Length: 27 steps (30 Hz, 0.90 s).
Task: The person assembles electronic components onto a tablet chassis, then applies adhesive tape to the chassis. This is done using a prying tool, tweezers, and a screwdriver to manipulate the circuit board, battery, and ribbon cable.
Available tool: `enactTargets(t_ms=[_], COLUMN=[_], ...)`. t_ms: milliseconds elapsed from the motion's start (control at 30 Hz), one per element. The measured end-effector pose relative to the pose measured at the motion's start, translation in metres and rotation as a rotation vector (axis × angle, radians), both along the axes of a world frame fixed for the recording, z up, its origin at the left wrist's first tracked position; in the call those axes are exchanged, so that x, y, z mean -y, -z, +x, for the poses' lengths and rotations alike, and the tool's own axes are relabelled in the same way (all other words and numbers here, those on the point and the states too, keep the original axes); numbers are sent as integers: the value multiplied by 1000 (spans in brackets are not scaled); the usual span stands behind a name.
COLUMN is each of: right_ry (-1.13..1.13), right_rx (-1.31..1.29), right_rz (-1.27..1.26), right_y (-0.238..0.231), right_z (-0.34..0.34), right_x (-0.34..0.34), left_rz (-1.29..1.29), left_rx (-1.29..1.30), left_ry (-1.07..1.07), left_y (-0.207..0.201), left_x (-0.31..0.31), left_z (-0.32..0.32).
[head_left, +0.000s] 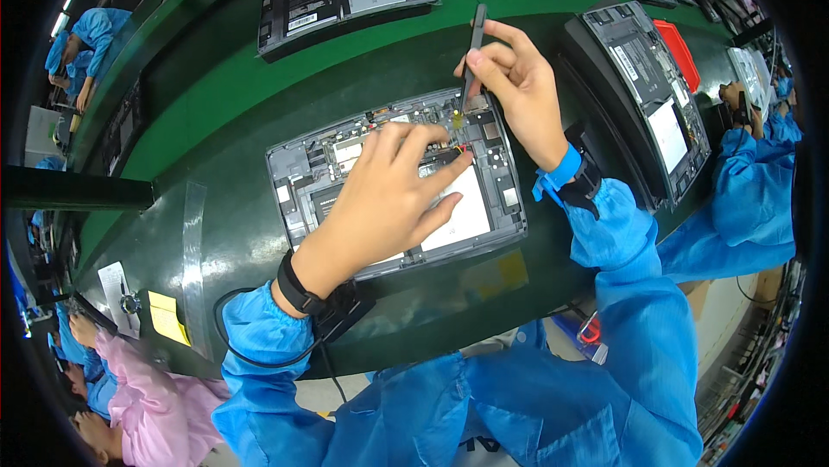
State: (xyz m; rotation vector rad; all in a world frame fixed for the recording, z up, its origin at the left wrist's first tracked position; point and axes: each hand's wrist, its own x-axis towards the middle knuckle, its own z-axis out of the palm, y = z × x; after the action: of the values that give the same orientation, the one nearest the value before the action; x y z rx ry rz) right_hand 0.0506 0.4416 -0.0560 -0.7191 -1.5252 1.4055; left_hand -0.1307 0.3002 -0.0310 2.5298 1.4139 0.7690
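An opened device chassis (397, 270), perhaps a laptop or tablet, lies in front of me with its circuit boards, dark battery and white panel (459, 212) exposed. My left hand (380, 186) reaches over it with fingers spread. One fingertip rests at or just above small red and yellow wires (461, 149) near the upper right; whether it presses them I cannot tell. My right hand (522, 87) is closed on slim black tweezers (475, 44), held nearly upright. Their tip points down at the board beside a small yellow tab (457, 120). My left hand hides the middle of the chassis.
Another opened device (345, 1) lies on the green mat beyond, and stacked ones (643, 96) stand at right beside a red tray (678, 53). Yellow notes (168, 318) and clear tape (193, 251) are at left. A black cable (259, 364) hangs by my left wrist. Co-workers sit on both sides.
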Motion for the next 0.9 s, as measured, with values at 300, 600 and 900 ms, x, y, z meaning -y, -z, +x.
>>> enactTargets(t_ms=[300, 600, 900], right_ry=[-17, 11, 141], right_rx=[179, 291, 48], right_rz=[133, 196, 45], right_y=[6, 6, 15], right_z=[-4, -2, 16], right_x=[2, 2, 28], left_rz=[4, 22, -72], left_rx=[-57, -133, -268], left_ry=[1, 32, -857], left_y=[1, 1, 10], left_x=[-2, -1, 63], left_z=[2, 3, -71])
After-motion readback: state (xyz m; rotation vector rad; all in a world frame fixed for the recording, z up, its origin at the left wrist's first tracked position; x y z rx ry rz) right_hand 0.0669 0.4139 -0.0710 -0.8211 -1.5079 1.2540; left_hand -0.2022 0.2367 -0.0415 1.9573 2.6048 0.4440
